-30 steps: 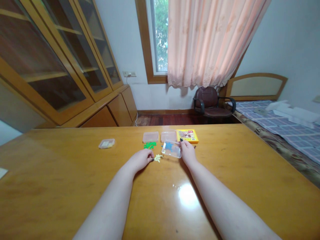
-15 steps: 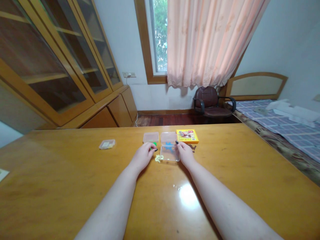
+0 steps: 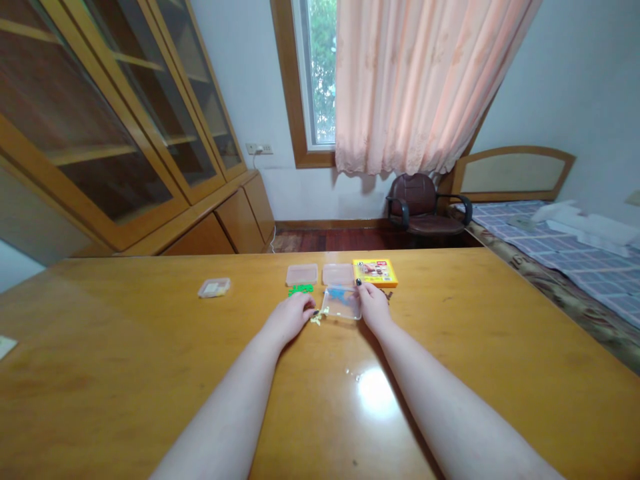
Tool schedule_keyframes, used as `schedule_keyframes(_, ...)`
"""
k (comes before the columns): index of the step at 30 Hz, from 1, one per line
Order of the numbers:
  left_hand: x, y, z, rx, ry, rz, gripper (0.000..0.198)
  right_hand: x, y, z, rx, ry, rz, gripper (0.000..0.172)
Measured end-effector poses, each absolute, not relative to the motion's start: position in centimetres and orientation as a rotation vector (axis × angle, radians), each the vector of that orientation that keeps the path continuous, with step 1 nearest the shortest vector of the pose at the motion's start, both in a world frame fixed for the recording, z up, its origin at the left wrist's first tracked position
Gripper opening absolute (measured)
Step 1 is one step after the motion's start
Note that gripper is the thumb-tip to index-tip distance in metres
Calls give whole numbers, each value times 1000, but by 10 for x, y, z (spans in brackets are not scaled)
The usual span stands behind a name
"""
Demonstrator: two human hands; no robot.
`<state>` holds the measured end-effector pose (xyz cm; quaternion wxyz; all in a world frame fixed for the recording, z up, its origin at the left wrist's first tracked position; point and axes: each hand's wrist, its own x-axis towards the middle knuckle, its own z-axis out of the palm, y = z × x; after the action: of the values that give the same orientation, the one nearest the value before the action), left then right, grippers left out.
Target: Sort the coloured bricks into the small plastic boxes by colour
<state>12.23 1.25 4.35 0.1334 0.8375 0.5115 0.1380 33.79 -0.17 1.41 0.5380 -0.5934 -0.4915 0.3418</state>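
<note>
My right hand point(image 3: 375, 308) grips a clear plastic box point(image 3: 350, 311) by its right side, thumb at the far corner. A few pale yellow pieces show at the box's left and lower edge. My left hand point(image 3: 293, 315) is beside the box's left edge, fingers closed together; what they hold, if anything, is too small to make out. Just below its fingertips lies a small heap of pale yellow pieces point(image 3: 315, 320). Green pieces point(image 3: 301, 289) lie beyond my left hand. Blue pieces point(image 3: 336, 293) show through and behind the box. Brown pieces point(image 3: 389, 295) are partly hidden behind my right hand.
Two clear containers, a left one point(image 3: 301, 274) and a right one point(image 3: 337, 274), stand in a row with a yellow printed box point(image 3: 376, 273). Farther left on the wooden table point(image 3: 150, 373) is another small clear box point(image 3: 215, 287). A chair point(image 3: 420, 207) stands beyond the table.
The clear box has tilted and shifted slightly right with my right hand. My left hand has moved down and right toward the pale yellow heap, uncovering the green pieces. That heap looks smaller.
</note>
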Motion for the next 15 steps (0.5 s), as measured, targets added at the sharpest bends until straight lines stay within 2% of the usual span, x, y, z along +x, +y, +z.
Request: schedule_keyframes(15, 122, 15, 40, 2297, 1556, 355, 14, 337, 0, 10, -1401, -1168, 791, 33)
